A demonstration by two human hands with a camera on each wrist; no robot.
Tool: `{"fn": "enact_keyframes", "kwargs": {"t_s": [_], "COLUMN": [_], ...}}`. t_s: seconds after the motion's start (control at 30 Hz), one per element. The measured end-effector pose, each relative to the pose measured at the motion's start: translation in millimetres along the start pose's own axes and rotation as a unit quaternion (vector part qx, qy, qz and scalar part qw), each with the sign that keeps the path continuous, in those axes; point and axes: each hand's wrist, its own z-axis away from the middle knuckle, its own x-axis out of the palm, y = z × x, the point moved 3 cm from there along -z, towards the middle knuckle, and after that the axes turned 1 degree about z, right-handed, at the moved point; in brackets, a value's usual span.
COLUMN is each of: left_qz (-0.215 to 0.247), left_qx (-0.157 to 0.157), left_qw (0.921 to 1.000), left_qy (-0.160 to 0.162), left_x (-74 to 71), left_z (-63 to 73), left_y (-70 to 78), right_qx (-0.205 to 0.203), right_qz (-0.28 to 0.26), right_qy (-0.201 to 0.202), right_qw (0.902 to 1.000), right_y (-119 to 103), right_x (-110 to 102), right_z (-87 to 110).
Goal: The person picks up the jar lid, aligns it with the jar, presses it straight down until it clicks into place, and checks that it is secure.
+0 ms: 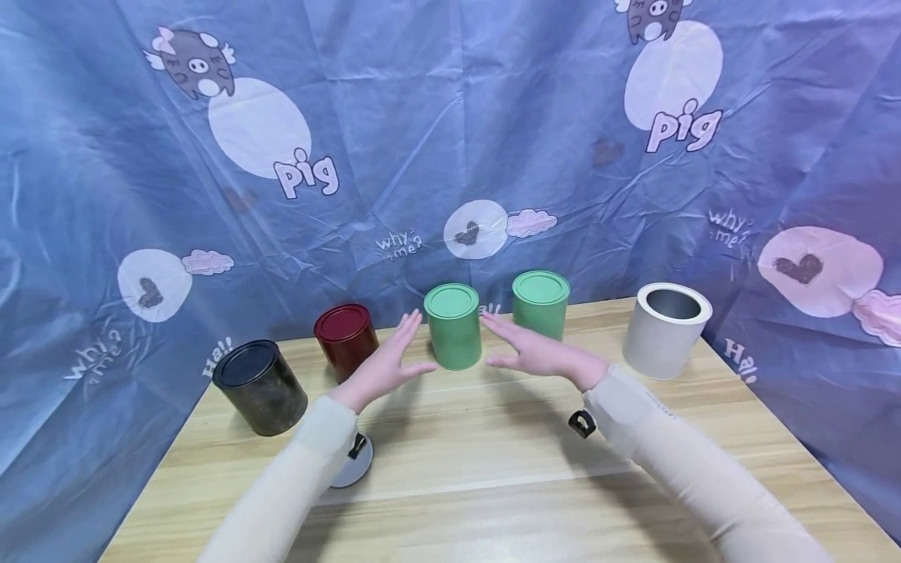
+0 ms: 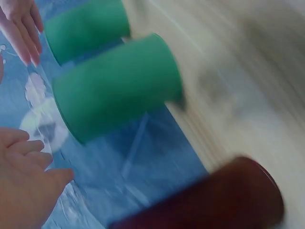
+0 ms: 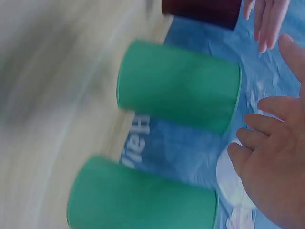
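Two green cans stand upright at the back of the table. The left green can (image 1: pixel 455 336) is between my two hands, apart from both in the wrist views; the right green can (image 1: pixel 540 313) is partly behind my right hand. My left hand (image 1: pixel 385 363) is raised with fingers extended and thumb spread, holding nothing. It overlaps a dark red can (image 1: pixel 342 344) in the head view. My right hand (image 1: pixel 538 353) faces it, fingers straight and thumb apart, also holding nothing. In the left wrist view, the left green can (image 2: pixel 119 88) lies beyond my left fingertips.
A black can (image 1: pixel 262 391) stands at the left of the wooden table (image 1: pixel 493 485). A white can (image 1: pixel 665 332) with a dark round top stands at the right. A grey disc (image 1: pixel 354 467) lies partly under my left sleeve. Blue printed cloth (image 1: pixel 394 141) hangs behind the table and along its sides.
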Motion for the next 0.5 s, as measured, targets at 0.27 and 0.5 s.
{"fn": "enact_keyframes", "kwargs": {"t_s": [0.27,0.5], "left_qz": [-0.004,-0.007], "left_qx": [0.003,-0.032], "left_qw": [1.0,0.9992], "left_qy": [-0.007,-0.023], "left_x": [-11.1,-17.6], "left_z": [61.7,112.0], "left_y": [-41.5,-74.8], "right_qx": [-0.027,-0.035], "right_qz": [-0.018,-0.003], "right_qy": [-0.095,-0.16], "right_qw": [0.995,0.9865], "right_y": [-21,-47], "right_x": [46,91], "right_z": [-1.1,-17.6]}}
